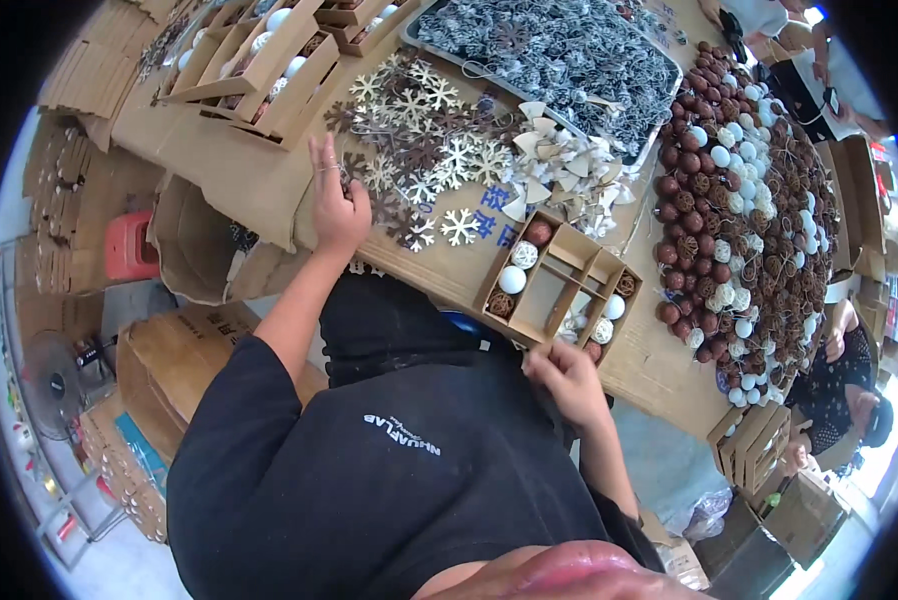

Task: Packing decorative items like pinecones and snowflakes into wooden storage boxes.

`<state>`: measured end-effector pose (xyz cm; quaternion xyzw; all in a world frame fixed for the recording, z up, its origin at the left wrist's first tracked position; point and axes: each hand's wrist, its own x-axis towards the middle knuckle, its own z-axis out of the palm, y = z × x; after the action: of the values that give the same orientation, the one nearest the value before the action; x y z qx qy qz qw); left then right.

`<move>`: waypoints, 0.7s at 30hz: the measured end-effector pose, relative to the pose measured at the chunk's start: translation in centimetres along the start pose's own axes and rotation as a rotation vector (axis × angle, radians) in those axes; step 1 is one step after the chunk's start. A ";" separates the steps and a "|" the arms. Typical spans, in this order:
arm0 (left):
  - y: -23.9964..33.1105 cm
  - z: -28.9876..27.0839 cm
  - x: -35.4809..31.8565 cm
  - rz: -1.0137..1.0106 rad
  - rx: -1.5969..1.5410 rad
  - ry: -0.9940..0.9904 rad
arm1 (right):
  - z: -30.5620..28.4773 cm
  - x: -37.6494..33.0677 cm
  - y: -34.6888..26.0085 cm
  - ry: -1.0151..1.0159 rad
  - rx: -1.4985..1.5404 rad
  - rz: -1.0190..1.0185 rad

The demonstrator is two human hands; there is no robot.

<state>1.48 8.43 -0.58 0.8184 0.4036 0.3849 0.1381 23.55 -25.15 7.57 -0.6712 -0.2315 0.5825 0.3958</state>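
Note:
A divided cardboard box (pixel 534 300) lies at the table's near edge. Brown, white and woven balls fill its left and right columns, and a pale piece (pixel 573 324) sits in a lower middle compartment. My right hand (pixel 569 382) is at the box's near edge, fingers curled in; whether anything is pinched there is hidden. To the left, my left hand (pixel 341 208) is raised over the table edge with its fingers stretched out, beside a pile of brown and cream snowflake cutouts (pixel 424 150). Nothing shows in it.
Frosted pine cones fill a metal tray (pixel 669 112) at the back. White petal-like ornaments (pixel 567 165) lie before it. Brown and white balls (pixel 739 230) are heaped at right. Filled divided boxes (pixel 259 75) stack at far left. Another person (pixel 844 385) is at the right.

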 end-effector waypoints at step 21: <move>-0.6 -0.4 -0.6 -0.072 -0.086 0.083 | 5.6 18.5 -17.6 0.200 0.153 -0.647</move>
<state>0.61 8.37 -0.93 0.7799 0.4212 0.4306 0.1701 24.75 0.84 10.57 -0.5850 -0.3481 0.3738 0.6299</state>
